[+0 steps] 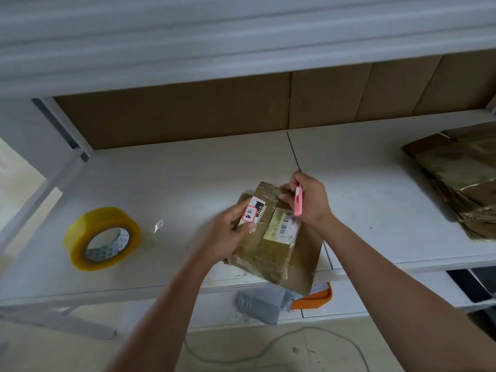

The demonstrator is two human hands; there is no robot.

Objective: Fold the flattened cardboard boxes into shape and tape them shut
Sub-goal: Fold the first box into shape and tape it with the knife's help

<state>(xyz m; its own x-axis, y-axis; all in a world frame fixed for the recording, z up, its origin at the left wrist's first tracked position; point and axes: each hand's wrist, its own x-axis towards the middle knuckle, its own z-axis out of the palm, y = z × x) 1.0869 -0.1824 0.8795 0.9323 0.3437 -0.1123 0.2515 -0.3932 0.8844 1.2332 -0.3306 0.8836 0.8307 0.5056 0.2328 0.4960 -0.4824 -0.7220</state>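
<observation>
I see the left hand (233, 232) gripping a small brown cardboard box (271, 237) with white labels, taped over and raised at the front edge of the white shelf (161, 189). The right hand (308, 201) holds a pink utility knife (298, 202) at its far end. This box looks nearly sealed. The yellow tape roll (101, 238) lies well left; a stack of flattened taped cartons (461, 181) waits at right, unfolded.
</observation>
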